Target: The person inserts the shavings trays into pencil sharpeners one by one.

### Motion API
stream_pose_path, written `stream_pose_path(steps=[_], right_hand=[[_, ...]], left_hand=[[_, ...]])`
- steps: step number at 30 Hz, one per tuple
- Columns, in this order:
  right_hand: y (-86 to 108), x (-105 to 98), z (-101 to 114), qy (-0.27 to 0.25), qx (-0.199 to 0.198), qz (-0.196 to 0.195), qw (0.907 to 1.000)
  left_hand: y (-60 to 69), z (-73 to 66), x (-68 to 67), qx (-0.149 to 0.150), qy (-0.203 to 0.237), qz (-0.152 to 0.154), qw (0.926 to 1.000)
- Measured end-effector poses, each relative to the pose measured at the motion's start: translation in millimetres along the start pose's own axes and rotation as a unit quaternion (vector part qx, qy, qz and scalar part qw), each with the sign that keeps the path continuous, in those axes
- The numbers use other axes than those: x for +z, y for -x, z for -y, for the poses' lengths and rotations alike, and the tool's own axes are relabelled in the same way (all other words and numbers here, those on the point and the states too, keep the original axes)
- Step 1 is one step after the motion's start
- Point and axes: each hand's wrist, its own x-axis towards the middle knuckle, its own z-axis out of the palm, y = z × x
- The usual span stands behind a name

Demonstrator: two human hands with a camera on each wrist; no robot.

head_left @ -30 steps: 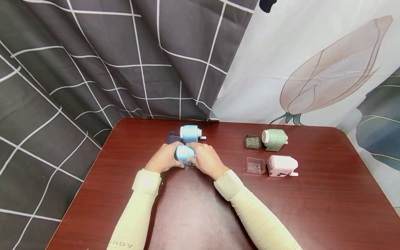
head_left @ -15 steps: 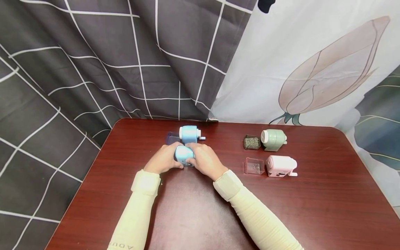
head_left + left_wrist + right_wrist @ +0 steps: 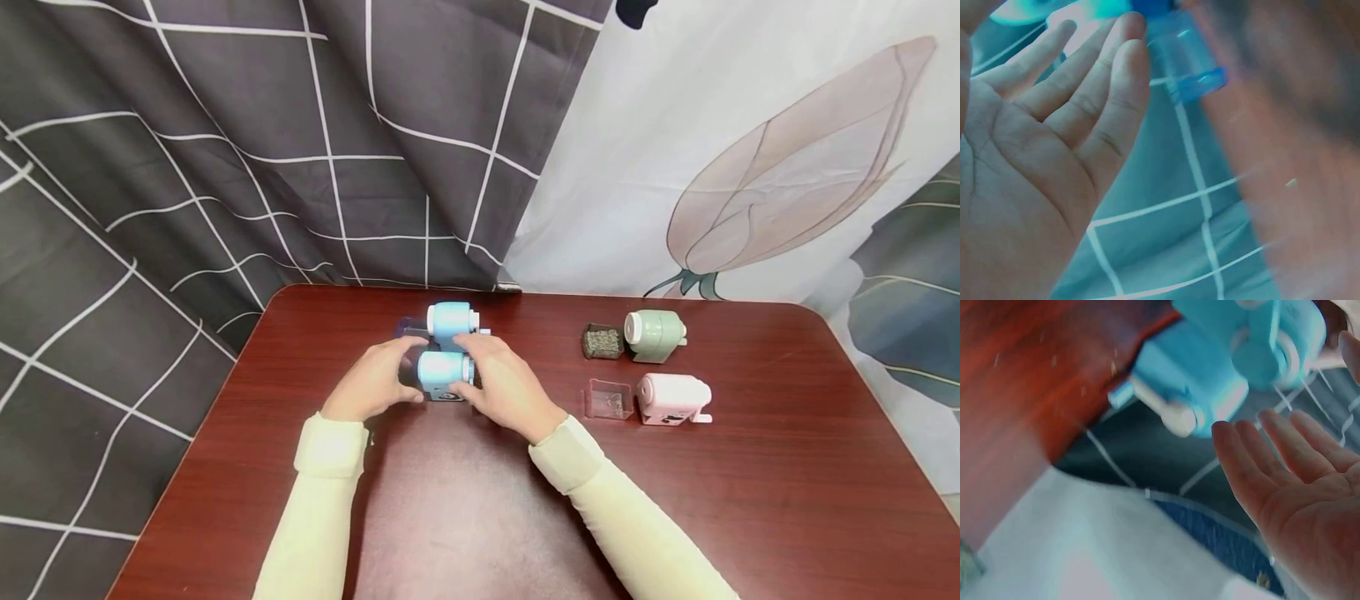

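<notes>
Two light-blue crank pencil sharpeners stand one behind the other on the table, the near sharpener (image 3: 442,369) between my hands and the far sharpener (image 3: 450,321) just beyond. My left hand (image 3: 367,385) is spread to the left of the near one, with a gap between. On the other side, my right hand (image 3: 510,387) has its fingers extended and its thumb across the near sharpener's right end in the head view; touching there cannot be judged. In the right wrist view, straight fingers (image 3: 1244,456) appear apart from both sharpeners. A clear blue drawer (image 3: 1188,62) shows past the left fingertips.
To the right stand a green sharpener (image 3: 655,336) with a drawer of shavings (image 3: 602,341) beside it, and a pink sharpener (image 3: 673,398) with a clear pink drawer (image 3: 608,399). Curtains (image 3: 360,200) hang behind the table's back edge.
Both hands held the near blue sharpener earlier. They have let go and drawn apart, left hand to the left and right hand to the right. The sharpener stays in place.
</notes>
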Motion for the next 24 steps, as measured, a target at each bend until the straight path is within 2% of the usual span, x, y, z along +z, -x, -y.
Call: stream_pose_path(steps=[3,6,10,13,18,24], right_hand=[[7.1,-17,-8,0.006,0.002,-0.016,0.9998],[17.8,-35,-23,0.012,0.022,-0.027,0.9993],[30.0,-60,-41,0.023,0.050,-0.034,0.9979],[35.5,-77,-50,0.033,0.056,-0.041,0.9970],[46.0,-102,-60,0.043,0.061,-0.038,0.9965],[62.7,-123,-77,0.062,0.075,-0.006,0.9953]], left_hand=[[5.2,-7.6,-14.0,-0.021,-0.006,-0.006,0.9997],[8.8,-17.2,-26.9,-0.019,-0.015,-0.024,0.9994],[11.3,-33.0,-39.9,0.013,-0.028,-0.063,0.9976],[11.5,-49.0,-45.1,0.047,-0.028,-0.088,0.9946],[3.5,-81.0,-42.9,0.111,-0.012,-0.116,0.9869],[-16.7,-121.0,-21.8,0.175,-0.007,-0.122,0.9769]])
